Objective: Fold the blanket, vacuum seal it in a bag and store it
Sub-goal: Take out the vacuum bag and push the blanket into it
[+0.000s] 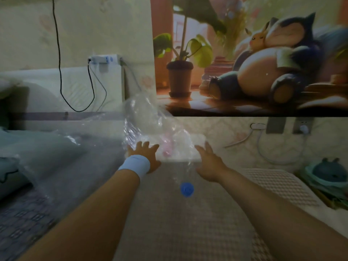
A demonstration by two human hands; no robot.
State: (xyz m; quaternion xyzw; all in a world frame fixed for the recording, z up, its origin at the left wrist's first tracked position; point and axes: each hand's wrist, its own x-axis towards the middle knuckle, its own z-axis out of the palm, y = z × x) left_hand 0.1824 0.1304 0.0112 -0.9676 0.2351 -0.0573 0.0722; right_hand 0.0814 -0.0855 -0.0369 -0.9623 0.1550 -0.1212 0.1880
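The blanket [178, 148], inside the bag [143, 113], lies between the left hand [146, 157] and right hand [209, 161]; both spread flat against it.

Crumpled bag [145, 113] ahead (wall [216, 132] behind)

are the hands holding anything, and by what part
Nothing is held: left hand and right hand are open, fingers spread, at the near edge of the bagged blanket.

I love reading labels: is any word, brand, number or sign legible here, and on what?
None can be read.
Mark on the white power strip: too blurred.
Top of the blue valve on the clear bag: blurred.
On the wall poster: pictures only.
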